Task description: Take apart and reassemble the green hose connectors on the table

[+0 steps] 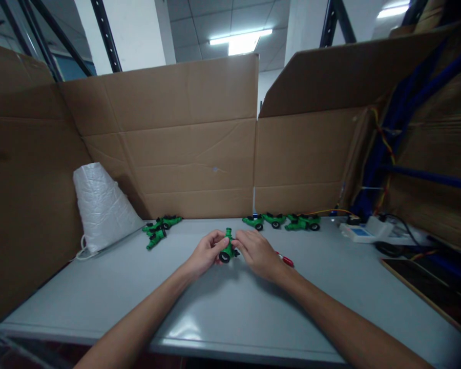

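Note:
Above the middle of the table, a small green toy vehicle [228, 247] with black wheels is held between my two hands. My left hand [207, 251] grips it from the left, thumb and fingers closed around its side. On the other side, my right hand [256, 252] has its bent fingers closed at the toy's edge, and its fingertips are partly hidden. A red tool [286, 260], perhaps a screwdriver, lies on the table just beyond my right wrist, partly covered by it.
Similar green toys [156, 239] lie at the back left, and several more [302, 223] at the back right. A white wrapped cone-shaped bundle [100, 210] stands left. Cardboard walls [184, 138] enclose the table [138, 297]. A power strip [363, 233] with cables sits right, beside a blue frame [384, 148].

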